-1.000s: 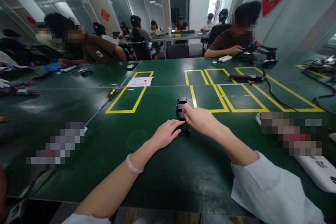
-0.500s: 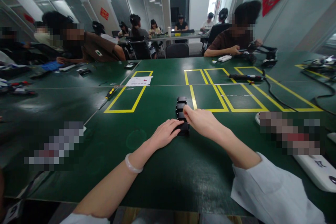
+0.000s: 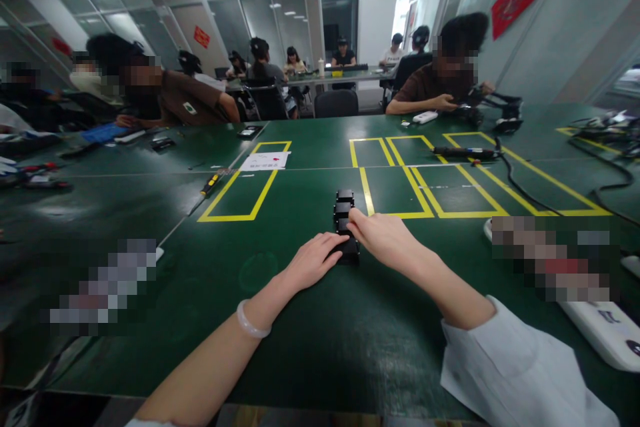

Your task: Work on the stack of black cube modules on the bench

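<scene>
A row of several small black box-shaped blocks [image 3: 344, 209] runs away from me along the green table [image 3: 300, 340]. My left hand [image 3: 315, 260], with a pale bracelet at the wrist, lies across the nearest block [image 3: 349, 252]. Its fingers are stretched out over the block's top and left side, thumb apart. On the right of the row, my right hand [image 3: 383, 235] has its fingers curled into a pinch against the middle blocks. Whatever sits between those fingertips is hidden by the hand.
Yellow tape rectangles [image 3: 227, 218] mark the table. A yellow-black screwdriver [image 3: 211, 184] and a paper label [image 3: 265, 160] lie left. A black corded tool [image 3: 465, 152] lies right, beyond a white power strip [image 3: 603, 330]. Co-workers sit across the table.
The whole view has shifted slightly, so the scene sits a little lower. Both hands keep nearly the same place and pose at the blocks.
</scene>
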A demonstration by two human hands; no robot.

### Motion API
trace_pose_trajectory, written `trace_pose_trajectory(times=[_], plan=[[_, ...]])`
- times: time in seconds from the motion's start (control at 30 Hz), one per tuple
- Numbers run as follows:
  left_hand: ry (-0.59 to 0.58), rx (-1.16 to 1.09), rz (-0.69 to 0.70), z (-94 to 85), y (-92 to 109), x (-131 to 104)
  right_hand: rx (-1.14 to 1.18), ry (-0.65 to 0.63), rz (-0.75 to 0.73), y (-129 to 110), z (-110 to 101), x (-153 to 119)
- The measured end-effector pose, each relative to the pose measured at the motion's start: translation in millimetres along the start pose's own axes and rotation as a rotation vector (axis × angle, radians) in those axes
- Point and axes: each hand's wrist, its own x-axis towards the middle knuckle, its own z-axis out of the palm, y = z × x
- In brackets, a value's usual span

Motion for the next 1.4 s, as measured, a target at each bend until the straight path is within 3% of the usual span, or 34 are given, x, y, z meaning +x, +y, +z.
trace_pose_trajectory(times=[0.23, 0.97, 1.4], plan=[[-0.006, 0.005, -0.008, -1.7, 1.4, -0.1, 0.038, 0.034, -0.064, 3.3, 1.0, -1.9], [-0.008, -0.016, -0.003, -1.2, -0.2, -0.4, -0.008, 0.004, 0.04, 3.6, -0.2, 1.7], [-0.01, -0.008, -0.006, 0.0, -2.3, -0.7, 0.035, 0.01, 0.025, 2.8, -1.0, -1.0]])
